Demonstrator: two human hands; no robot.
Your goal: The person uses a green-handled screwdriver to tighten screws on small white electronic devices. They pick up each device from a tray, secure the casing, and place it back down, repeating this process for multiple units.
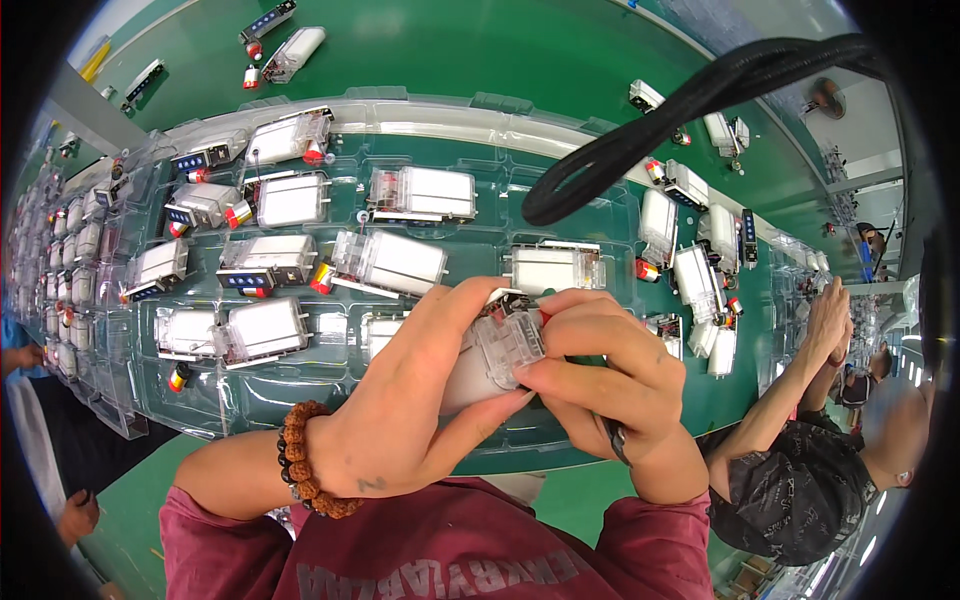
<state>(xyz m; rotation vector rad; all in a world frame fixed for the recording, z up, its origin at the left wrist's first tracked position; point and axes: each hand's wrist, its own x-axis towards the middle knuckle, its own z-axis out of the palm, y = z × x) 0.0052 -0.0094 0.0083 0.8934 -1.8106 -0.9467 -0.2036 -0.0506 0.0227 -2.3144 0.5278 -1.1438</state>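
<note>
In front of my chest I hold a small white device (482, 372) with a clear plastic end cap. My left hand (405, 380) is closed round its white body, thumb below and fingers above. At the clear end, the thumb and fingers of my right hand (615, 375) press close together against the cap. A bit of red and some dark parts show at its upper edge; whether my right fingers also pinch a small part is hidden. Just beyond my hands, a similar white unit (552, 270) lies in the clear plastic tray (490, 150).
Several more white units, such as one white unit (400, 262), lie in the tray's pockets, some with red-and-white cylinders. A black cable loop (600, 165) hangs at upper right. At right a co-worker's hands (828, 315) are raised; another person's hand (78, 518) shows at left.
</note>
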